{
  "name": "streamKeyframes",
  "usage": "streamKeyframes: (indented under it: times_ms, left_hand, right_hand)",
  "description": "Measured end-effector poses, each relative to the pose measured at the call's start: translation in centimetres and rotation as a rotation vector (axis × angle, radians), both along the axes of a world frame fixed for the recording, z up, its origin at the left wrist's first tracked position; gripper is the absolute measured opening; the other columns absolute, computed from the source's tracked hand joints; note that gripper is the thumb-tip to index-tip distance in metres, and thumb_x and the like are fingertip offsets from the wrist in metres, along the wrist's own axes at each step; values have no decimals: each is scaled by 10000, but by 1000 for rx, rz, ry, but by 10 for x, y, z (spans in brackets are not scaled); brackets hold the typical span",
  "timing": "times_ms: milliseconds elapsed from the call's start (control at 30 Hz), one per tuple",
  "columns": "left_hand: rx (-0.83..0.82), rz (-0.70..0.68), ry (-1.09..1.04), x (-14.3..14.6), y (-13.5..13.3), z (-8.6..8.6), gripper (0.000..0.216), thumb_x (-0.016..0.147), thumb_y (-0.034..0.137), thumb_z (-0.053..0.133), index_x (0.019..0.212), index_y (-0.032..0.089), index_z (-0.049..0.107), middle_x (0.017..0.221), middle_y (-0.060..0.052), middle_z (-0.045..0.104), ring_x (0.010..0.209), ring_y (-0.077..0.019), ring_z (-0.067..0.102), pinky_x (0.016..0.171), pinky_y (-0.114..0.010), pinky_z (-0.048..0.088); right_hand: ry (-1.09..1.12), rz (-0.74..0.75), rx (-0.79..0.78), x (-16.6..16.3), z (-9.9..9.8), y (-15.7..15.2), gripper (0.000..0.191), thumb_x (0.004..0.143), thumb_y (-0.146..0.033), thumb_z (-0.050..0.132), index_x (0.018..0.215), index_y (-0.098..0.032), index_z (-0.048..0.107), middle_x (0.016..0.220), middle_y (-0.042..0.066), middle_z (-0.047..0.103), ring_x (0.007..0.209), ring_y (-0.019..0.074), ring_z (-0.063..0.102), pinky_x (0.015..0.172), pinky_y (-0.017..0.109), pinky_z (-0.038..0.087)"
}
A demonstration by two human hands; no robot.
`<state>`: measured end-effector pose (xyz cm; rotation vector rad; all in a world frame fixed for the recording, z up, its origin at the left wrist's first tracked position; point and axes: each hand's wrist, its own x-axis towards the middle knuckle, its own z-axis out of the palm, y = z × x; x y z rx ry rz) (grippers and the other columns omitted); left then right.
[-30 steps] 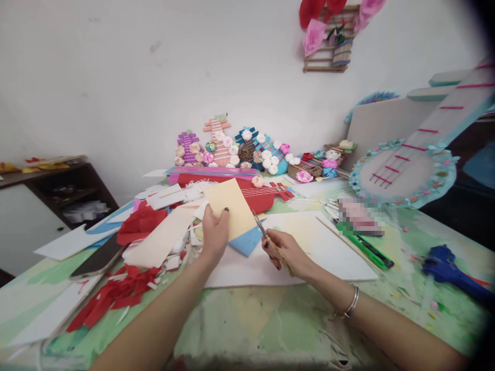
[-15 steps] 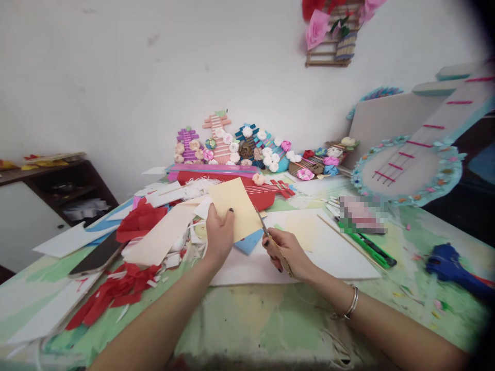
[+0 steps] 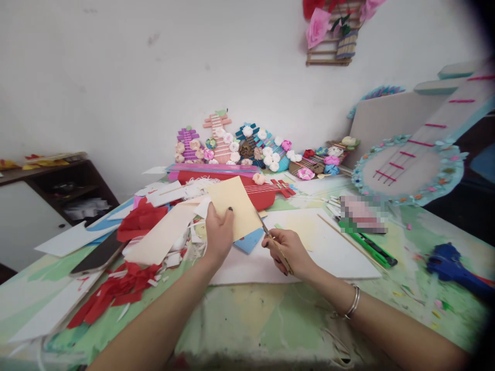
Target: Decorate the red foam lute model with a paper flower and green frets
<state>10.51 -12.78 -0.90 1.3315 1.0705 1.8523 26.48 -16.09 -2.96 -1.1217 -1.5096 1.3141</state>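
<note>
A pale yellow sheet of paper (image 3: 242, 203) is pinched in my left hand (image 3: 219, 229), thumb on top and the other fingers mostly hidden. My right hand (image 3: 288, 251) is closed around the handles of a pair of scissors (image 3: 274, 238). The blades meet the right edge of the yellow paper. Below the paper lies a blue piece of paper (image 3: 250, 241), resting on a large white board (image 3: 328, 257). Behind the yellow sheet is a red lute-shaped craft (image 3: 265, 196) with white strings, partly covered by it.
Red crepe paper (image 3: 141, 221), white scraps and a dark flat object (image 3: 96, 253) crowd the left side. Right of the board are a green utility knife (image 3: 373, 250), a thin stick (image 3: 348, 239) and a blue glue gun (image 3: 454, 270). Decorated instrument crafts (image 3: 220, 139) line the wall.
The scissors' handles have drawn closer together in my right hand. My left hand and the yellow paper have hardly moved.
</note>
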Motion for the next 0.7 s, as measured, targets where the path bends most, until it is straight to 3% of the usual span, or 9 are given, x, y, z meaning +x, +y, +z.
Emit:
streamKeyframes:
  times_ms: [233,433,533,700]
  left_hand:
    - [0,-34,-32,1,-2,2,236,792,263,551,1002,187,475,1024,-86,624,957,-213,624,792,-351,543]
    - [-4,-36,-32,1,-3,3,244,792,259,554,1011,188,475,1017,-83,628,887,-203,642,754,-343,555]
    - [-15,-32,-33,2,-4,5,243,790,250,556,1012,185,481,1022,-87,629,885,-204,642,741,-333,560]
    - [12,21,-9,2,-4,5,244,798,239,549,1026,176,491,1044,-95,622,903,-196,634,719,-289,556]
  right_hand:
    - [-31,-25,48,-3,-3,-2,341,744,-513,556,657,-195,468,304,-113,339,195,81,346,212,174,242]
    - [19,30,138,-3,-3,-5,367,816,-545,446,694,-199,435,352,-108,355,249,70,369,286,174,310]
    - [26,38,119,-2,-2,-4,263,806,-430,480,692,-197,442,373,-108,362,273,71,386,300,175,331]
    - [28,49,82,-3,-1,-4,65,673,-187,454,628,-202,410,353,-115,353,247,67,358,271,169,280]
